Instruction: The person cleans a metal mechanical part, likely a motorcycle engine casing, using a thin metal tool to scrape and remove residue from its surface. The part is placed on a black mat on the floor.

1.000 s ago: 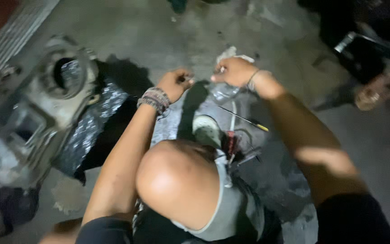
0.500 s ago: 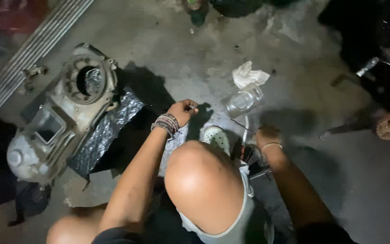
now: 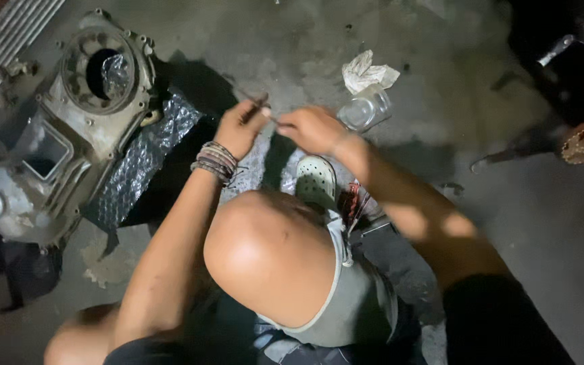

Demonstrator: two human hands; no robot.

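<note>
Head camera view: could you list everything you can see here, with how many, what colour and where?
Engine casing: one, grey metal, left on the floor.
Bubble wrap: one sheet, dark and shiny, under and beside the casing.
Glass jar: one, clear, lying beyond the right hand.
Crumpled rag: one, white, just behind the jar.
Ridged metal strip: one, grey, top left corner.
Clog shoe: one, pale with holes, below the hands.
Thin tool: one, dark, pinched in the left hand; too small to identify.
Concrete floor: grey, stained, all around.
Wristbands: several, dark and pale, on the left wrist.
Knee: one, bare, centre.
Left hand: grip closed on the thin tool.
Right hand: fingers meet the tool's tip.
</note>
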